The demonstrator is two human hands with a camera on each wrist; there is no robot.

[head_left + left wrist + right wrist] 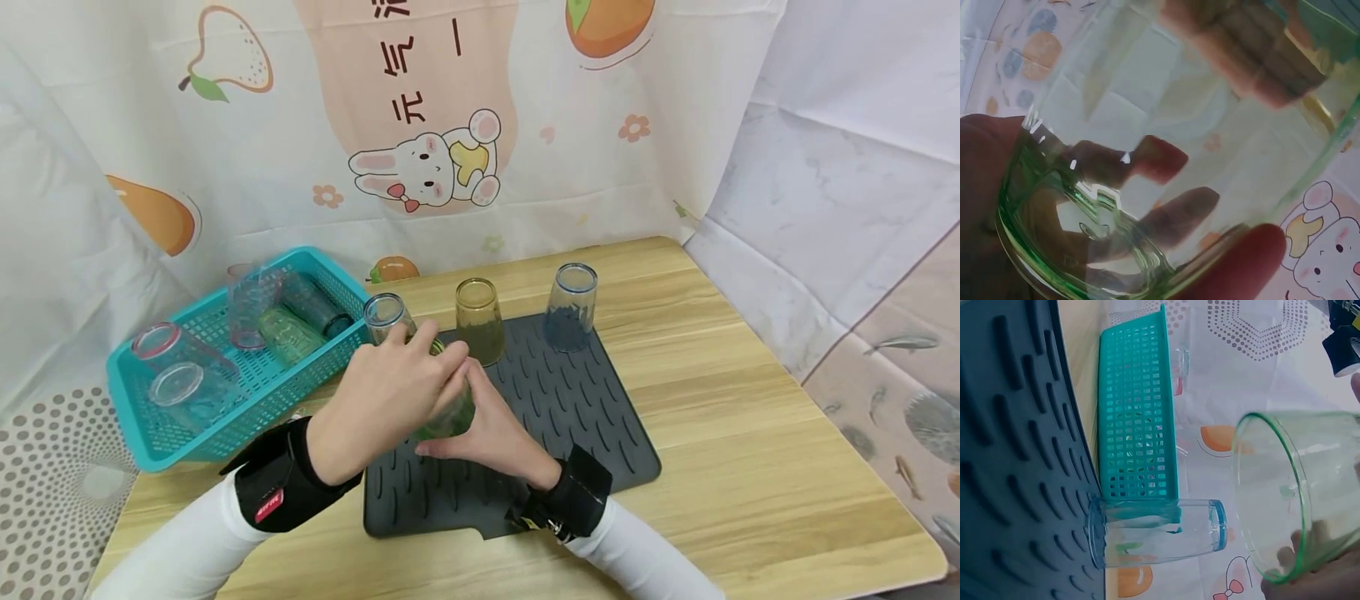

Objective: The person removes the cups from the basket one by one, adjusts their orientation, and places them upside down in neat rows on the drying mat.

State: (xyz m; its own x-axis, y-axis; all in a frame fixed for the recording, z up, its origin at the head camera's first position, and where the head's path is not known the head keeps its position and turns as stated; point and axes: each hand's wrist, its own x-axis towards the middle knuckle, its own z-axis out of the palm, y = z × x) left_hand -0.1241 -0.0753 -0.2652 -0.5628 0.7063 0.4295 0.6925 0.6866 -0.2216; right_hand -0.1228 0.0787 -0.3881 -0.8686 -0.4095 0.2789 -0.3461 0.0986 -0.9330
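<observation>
A green glass (452, 419) is held above the dark ridged mat (592, 425), over its left half, with its mouth turned down and its rim clear of the surface, as is shown in the right wrist view. The far end of the glass is gripped from above by the left hand (397, 390), whose fingers are curled over it, while its side is clasped between the thumb and fingers of the right hand (501, 435). Three more glasses are stood upside down along the mat's back part: a pale bluish glass (1154, 534) at the back left corner, an amber glass (480, 325) to its right, and a blue glass (572, 312) near the back right corner. To the left of the mat, a turquoise basket (330, 354) is set, in which pink-tinted, clear, green and dark glasses are laid. The mat is supported by a wooden table (750, 450), and behind it a printed curtain (570, 183) is hung. A black band is worn on each wrist.
</observation>
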